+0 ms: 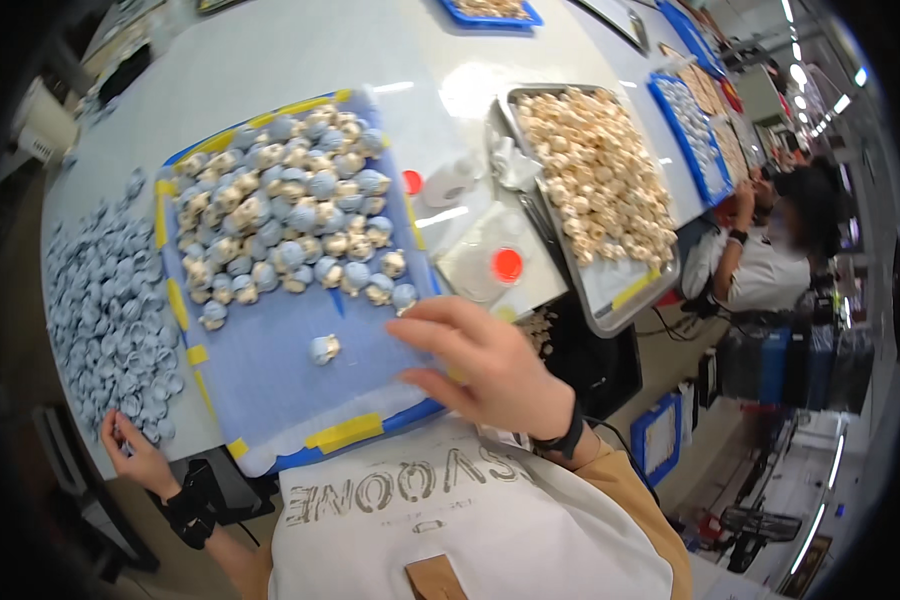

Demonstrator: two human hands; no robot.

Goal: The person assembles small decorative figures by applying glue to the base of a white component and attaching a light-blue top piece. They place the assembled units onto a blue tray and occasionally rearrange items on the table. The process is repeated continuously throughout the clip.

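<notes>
My right hand (480, 362) hovers over the right front of a cloth-lined blue tray (270, 385), thumb and fingers apart and nothing between them. Small round doll heads (270, 200), pale blue and cream, crowd the tray's far part. One loose blue-and-cream head (324, 349) lies alone on the lining, left of my right fingertips. My left hand (138, 460) is at the near edge of a heap of pale blue shell-like pieces (110, 320) on the table. Its fingers are slightly bent and apart, with no piece visibly held.
A metal tray (610, 322) of cream-coloured small parts (595, 170) stands to the right. Between the trays are a clear container with a red top (507, 265), a white bottle (452, 186) and crumpled tissue (513, 163). Another person (770, 250) sits at the far right.
</notes>
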